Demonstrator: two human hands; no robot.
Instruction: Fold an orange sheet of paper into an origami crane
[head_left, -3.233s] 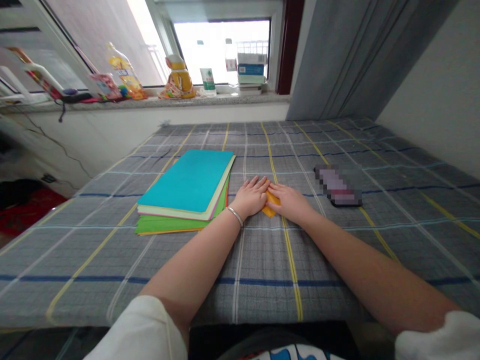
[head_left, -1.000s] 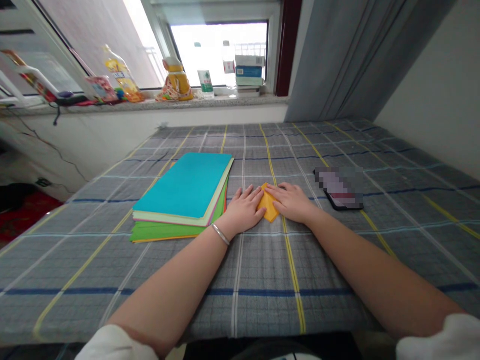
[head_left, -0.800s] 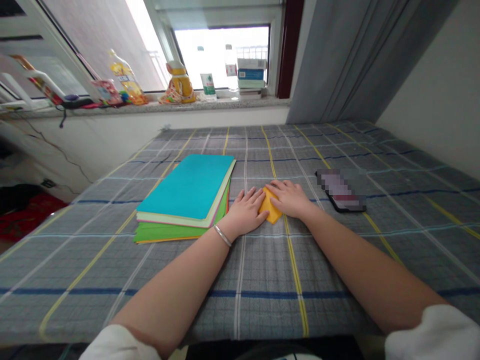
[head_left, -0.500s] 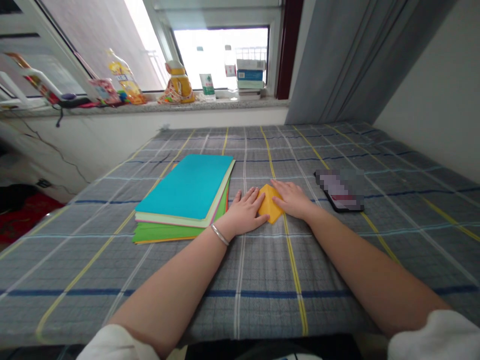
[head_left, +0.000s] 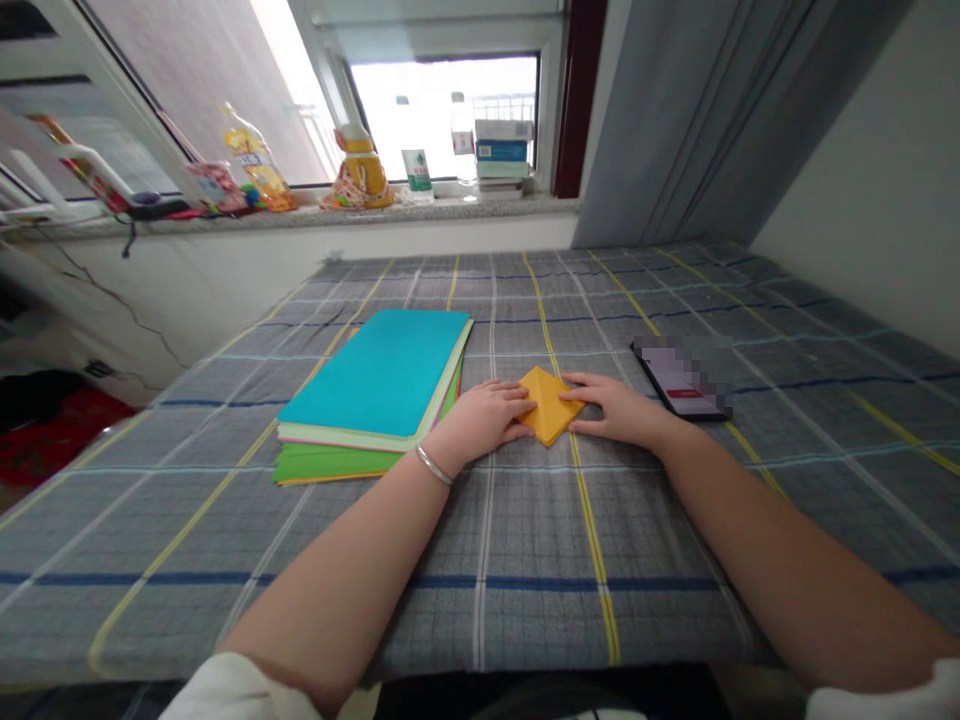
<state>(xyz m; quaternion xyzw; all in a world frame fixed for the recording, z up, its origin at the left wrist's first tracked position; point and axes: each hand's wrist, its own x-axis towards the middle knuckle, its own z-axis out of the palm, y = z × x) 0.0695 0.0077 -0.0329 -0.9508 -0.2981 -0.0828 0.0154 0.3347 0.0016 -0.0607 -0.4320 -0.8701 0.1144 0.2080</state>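
Note:
A folded yellow-orange sheet of paper, diamond-shaped with a crease from its top corner, lies on the checked cloth between my hands. My left hand holds the paper's left edge down, fingers close together on top and thumb at the lower left side. At the right corner, my right hand touches the paper with its fingertips. Its fingers are stretched out, and the thumb is apart below them. A silver bangle circles my left wrist.
A stack of coloured paper, blue on top, lies left of my left hand. Right of my right hand lies a phone, its screen blurred. The plaid cloth covers the surface. Bottles, boxes and a tube stand on the windowsill.
My right hand has shifted right from the paper's upper right edge to its right corner, uncovering more paper. My left hand's fingers have drawn closer together. The paper's right side now spreads wider.

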